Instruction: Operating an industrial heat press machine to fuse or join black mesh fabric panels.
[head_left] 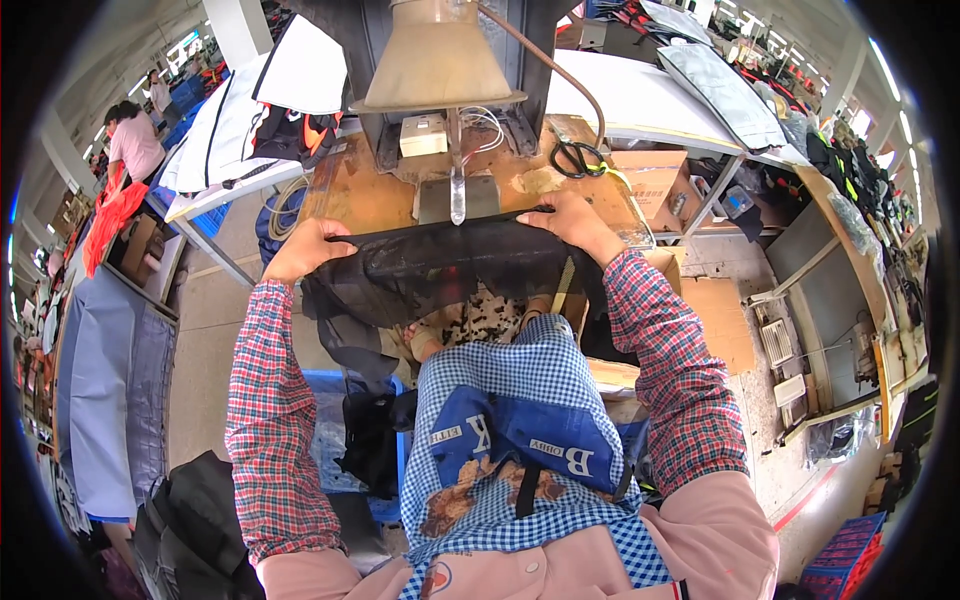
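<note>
A dark, sheer black mesh fabric [430, 270] is stretched along the near edge of a wooden worktop [355, 190], its lower part hanging over my lap. At its left end, my left hand [305, 250] pinches the upper edge between thumb and fingers. My right hand [582, 226] pinches the same edge farther right. Between the hands, a metal rod with a shiny tip [458, 195] points down just over the fabric's edge, below a cream cone-shaped machine part [437, 60]. Behind the rod lies a dark metal plate [430, 200].
Black-handled scissors [577, 158] lie on the worktop beyond my right hand. A cardboard box [648, 182] stands to the right. By my left knee a blue crate [328, 440] holds black fabric. White tables [215, 140] flank the machine; another person [135, 140] is at far left.
</note>
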